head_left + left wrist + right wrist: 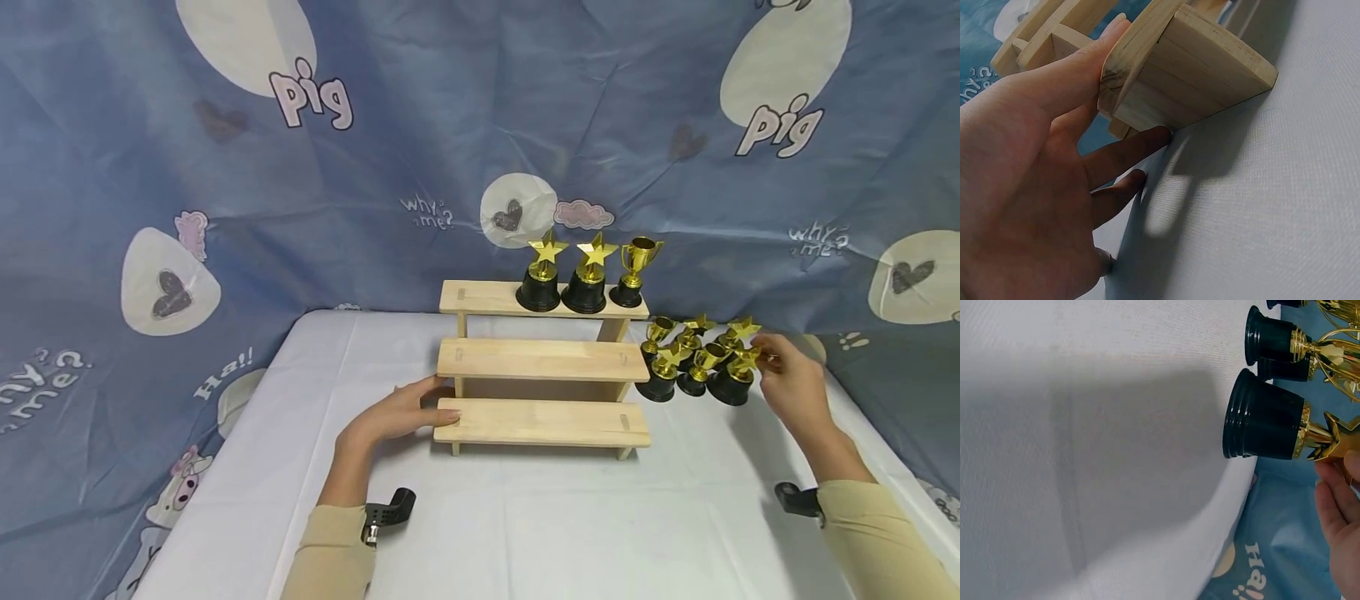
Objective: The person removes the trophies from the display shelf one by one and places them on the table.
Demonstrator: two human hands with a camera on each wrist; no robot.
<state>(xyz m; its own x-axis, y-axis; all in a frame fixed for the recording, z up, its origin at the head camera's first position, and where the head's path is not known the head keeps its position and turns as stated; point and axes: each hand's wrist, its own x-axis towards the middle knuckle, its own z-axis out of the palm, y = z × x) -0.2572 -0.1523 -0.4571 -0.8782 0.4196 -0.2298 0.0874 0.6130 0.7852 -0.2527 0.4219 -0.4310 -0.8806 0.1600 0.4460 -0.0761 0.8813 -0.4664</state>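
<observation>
A three-tier wooden display stand [543, 422] stands on a white-covered table. My left hand [397, 412] grips its left end, thumb on top of the lowest step. In the left wrist view, the other fingers of the left hand [1041, 175] spread along the end of the stand [1191, 69]. My right hand [798, 387] is at the right edge of a trophy group and pinches the star of a black-based star trophy [731, 383]. The right wrist view shows this star trophy [1266, 419] with fingertips and thumb at its star; part of the hand is cut off.
On the top step are two star trophies [540, 287] [585, 287] and a cup trophy [627, 292]. Several more gold trophies [693, 375] crowd together right of the stand. A blue printed cloth [420, 150] hangs behind the white table cover [570, 525].
</observation>
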